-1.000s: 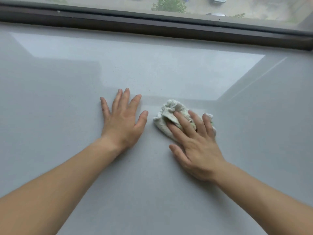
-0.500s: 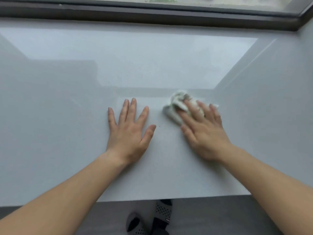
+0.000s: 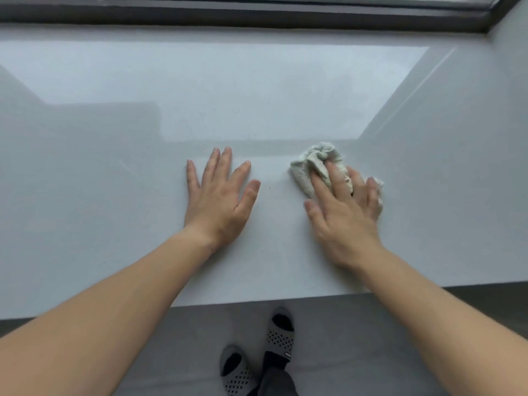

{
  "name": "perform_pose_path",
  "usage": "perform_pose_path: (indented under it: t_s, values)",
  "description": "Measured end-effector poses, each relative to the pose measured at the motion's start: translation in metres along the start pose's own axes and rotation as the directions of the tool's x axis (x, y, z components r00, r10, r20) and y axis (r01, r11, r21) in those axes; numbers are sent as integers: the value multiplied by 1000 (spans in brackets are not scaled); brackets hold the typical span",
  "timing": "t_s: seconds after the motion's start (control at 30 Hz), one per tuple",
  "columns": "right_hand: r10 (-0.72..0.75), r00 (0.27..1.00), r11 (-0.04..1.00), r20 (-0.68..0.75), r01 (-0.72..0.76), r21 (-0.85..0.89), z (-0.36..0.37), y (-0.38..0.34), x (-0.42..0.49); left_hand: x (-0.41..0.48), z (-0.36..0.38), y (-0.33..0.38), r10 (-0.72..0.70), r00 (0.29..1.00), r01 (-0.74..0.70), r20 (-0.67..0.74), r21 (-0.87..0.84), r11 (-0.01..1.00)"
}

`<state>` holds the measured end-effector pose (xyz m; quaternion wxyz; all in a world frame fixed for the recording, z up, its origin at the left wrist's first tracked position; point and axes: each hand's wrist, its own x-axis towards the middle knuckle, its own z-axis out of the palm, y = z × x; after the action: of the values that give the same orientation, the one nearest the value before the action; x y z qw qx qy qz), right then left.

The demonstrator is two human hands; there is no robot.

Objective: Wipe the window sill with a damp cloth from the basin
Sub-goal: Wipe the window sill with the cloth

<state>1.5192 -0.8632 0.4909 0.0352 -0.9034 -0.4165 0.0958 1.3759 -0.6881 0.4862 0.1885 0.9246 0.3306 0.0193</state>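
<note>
A wide pale grey window sill (image 3: 114, 195) fills most of the head view. A crumpled off-white cloth (image 3: 311, 164) lies on it right of centre. My right hand (image 3: 343, 212) presses down on the cloth with straight fingers, covering its near half. My left hand (image 3: 220, 201) rests flat on the bare sill, fingers spread, about a hand's width left of the cloth. No basin is in view.
The dark window frame (image 3: 257, 12) runs along the far edge of the sill, with a side wall at the right (image 3: 485, 110). The sill's near edge (image 3: 257, 302) drops to a grey floor, where feet in grey dotted slippers (image 3: 257, 355) stand.
The view has tilted down and back, so the sill's near edge and the feet have come into sight. My right hand has slid the cloth slightly right; the left hand stays flat.
</note>
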Motion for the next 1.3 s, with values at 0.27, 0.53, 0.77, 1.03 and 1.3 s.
perform_pose_path:
  t_s: [0.27, 0.53, 0.77, 1.03, 1.3]
  values:
    - [-396, 916, 906, 71, 402, -131, 10, 19, -80, 0, 1, -1, 9, 999, -10, -38, -22, 1000]
    - [-319, 947, 947, 38, 320, -32, 13, 1, -116, 4, 6, 4, -56, 997, 57, -46, 2, 998]
    - [-48, 998, 997, 28, 49, -67, -8, 103, -46, 16, 13, 60, -3, 995, 1, -95, -29, 1000]
    - [-441, 893, 893, 94, 447, -59, -12, 110, -59, 54, 45, 117, -158, 987, 159, -16, 140, 977]
    - [-192, 981, 981, -10, 192, -34, -23, 117, 35, 53, 48, 118, -168, 985, 173, -49, 147, 974]
